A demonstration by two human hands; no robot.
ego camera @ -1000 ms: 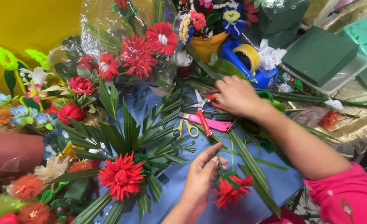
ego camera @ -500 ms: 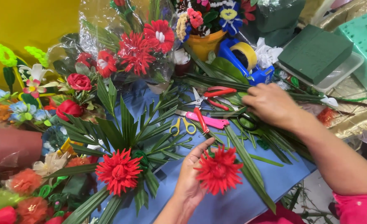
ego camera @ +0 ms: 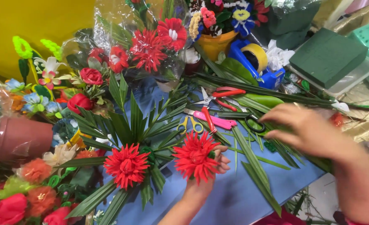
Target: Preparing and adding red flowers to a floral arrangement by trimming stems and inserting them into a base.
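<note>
My left hand point(ego camera: 211, 175) holds a red spiky artificial flower point(ego camera: 196, 156) upright over the blue table sheet point(ego camera: 234, 200). Just left of it a second red flower point(ego camera: 127, 165) sits at the centre of a fan of green palm leaves point(ego camera: 130, 125). My right hand point(ego camera: 307, 131) hovers, blurred, over loose green leaf strips point(ego camera: 255, 166) at the right, fingers spread, and nothing shows in it. Several scissors lie between the hands: a yellow-handled pair point(ego camera: 190, 123), a red-handled pair point(ego camera: 222, 93) and a pink cutter point(ego camera: 218, 121).
Bouquets of artificial flowers point(ego camera: 151, 46) fill the back and left, with a terracotta pot point(ego camera: 20, 139) on its side. At the back right are a blue tape dispenser point(ego camera: 255, 62), a yellow pot point(ego camera: 215, 43) and green foam blocks point(ego camera: 328, 56) on a tray.
My left hand lifted the red flower from low on the sheet and turned it upright beside the leaf fan. My right hand moved right and nearer, away from the scissors.
</note>
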